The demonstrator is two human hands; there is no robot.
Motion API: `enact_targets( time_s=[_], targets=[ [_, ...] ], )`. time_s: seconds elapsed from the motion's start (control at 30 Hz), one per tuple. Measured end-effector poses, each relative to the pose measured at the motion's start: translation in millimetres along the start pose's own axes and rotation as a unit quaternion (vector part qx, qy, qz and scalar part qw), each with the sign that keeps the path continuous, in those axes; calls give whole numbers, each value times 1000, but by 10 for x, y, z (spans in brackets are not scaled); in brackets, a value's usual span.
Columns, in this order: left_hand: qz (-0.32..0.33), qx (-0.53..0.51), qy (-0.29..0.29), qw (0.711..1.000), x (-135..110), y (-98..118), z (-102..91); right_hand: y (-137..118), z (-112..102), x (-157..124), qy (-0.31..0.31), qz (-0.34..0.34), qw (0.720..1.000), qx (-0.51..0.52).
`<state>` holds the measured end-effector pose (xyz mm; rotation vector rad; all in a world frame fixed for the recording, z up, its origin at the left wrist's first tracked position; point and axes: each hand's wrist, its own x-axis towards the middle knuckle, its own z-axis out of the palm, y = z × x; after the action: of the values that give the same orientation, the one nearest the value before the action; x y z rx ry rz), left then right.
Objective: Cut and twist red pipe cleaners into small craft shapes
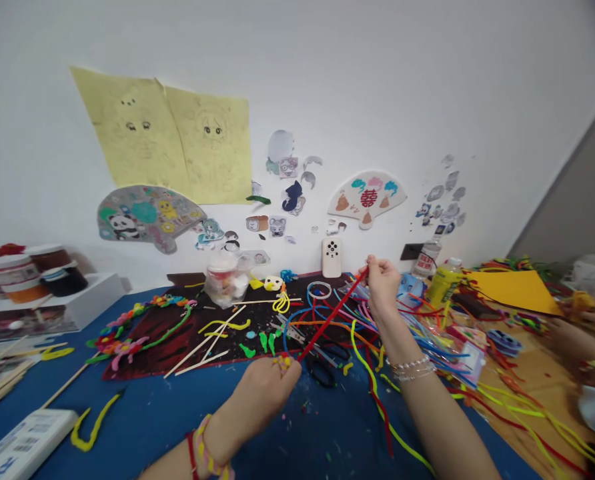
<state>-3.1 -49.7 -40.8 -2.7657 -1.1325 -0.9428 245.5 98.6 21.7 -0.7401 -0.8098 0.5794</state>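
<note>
A red pipe cleaner point(333, 316) is stretched at a slant between my two hands, above the table. My left hand point(267, 387) is closed on its lower end, and small yellow and orange bits show at the fingers. Further up and to the right, my right hand point(382, 283) pinches the other end. Below the pipe cleaner lie scissors with dark handles point(321, 372) and their blades pointing away. Close to my left hand are small green twisted pieces point(264, 341) and pale wooden sticks point(201, 360).
Loose coloured pipe cleaners point(367, 363) spread across the right side. A flower-covered hoop point(120, 333) and white box point(27, 443) lie at left. Bottles point(445, 283) stand at the back right. Another person's arm point(577, 343) reaches in at far right, near yellow paper point(517, 291).
</note>
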Motion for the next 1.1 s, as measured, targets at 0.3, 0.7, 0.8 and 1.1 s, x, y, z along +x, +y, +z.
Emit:
enact_targets(
  time_s=[0.3, 0.7, 0.8, 1.1],
  targets=[
    [16, 53, -30, 998, 81, 410, -32, 200, 22, 46, 64, 57, 996, 18],
    [-202, -377, -134, 894, 136, 18, -178, -354, 94, -179, 28, -27, 998, 56],
    [-246, -591, -207, 740, 169, 12, -199, -483, 204, -367, 4, -57, 997, 44],
    [-276, -747, -131, 590, 189, 179, -233, -529, 458, -776, -66, -45, 997, 4]
  ],
)
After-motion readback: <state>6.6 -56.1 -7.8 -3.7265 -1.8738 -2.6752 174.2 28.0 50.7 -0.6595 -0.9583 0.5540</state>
